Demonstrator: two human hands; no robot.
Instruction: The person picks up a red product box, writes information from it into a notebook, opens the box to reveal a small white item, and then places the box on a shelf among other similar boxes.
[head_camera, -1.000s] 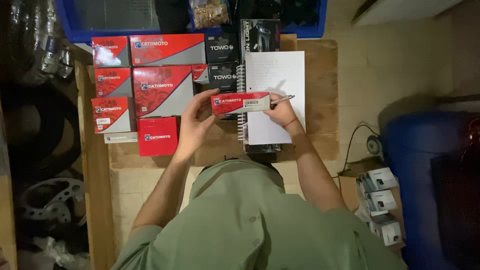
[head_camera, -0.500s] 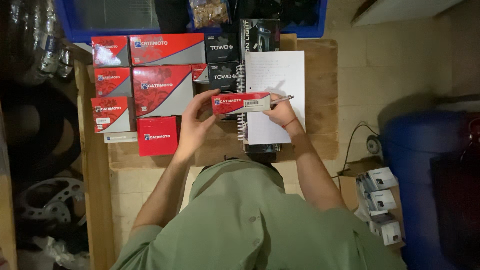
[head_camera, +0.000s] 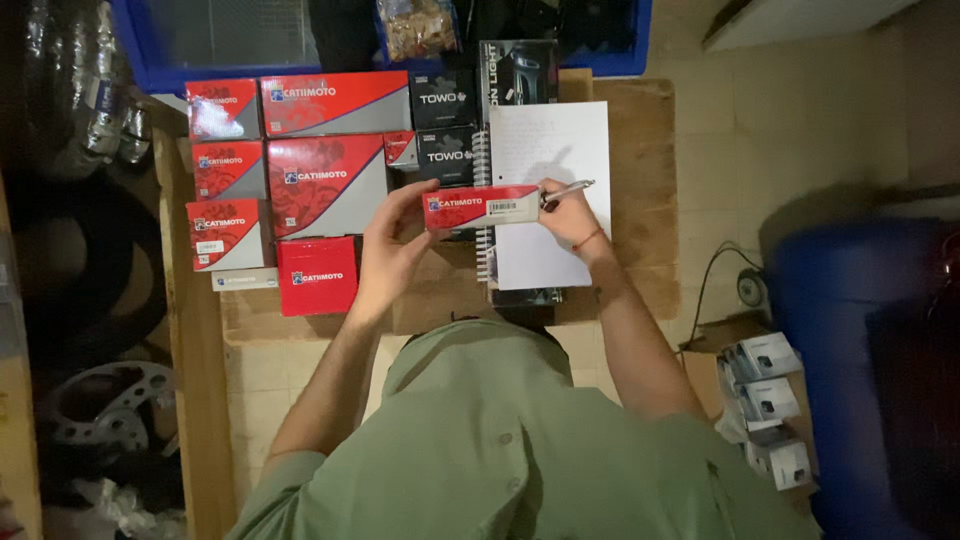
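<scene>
Left hand (head_camera: 385, 255) gripping a long red box (head_camera: 482, 207), held up over the edge of a notebook (head_camera: 550, 190). Right hand (head_camera: 568, 212) closed around a pen (head_camera: 568, 188), resting on the white page. Six red boxes (head_camera: 325, 185) laid flat on the wooden board (head_camera: 640, 180), well left. Two black boxes (head_camera: 445, 125) just behind the held box. Blue bin (head_camera: 850, 350) far right.
</scene>
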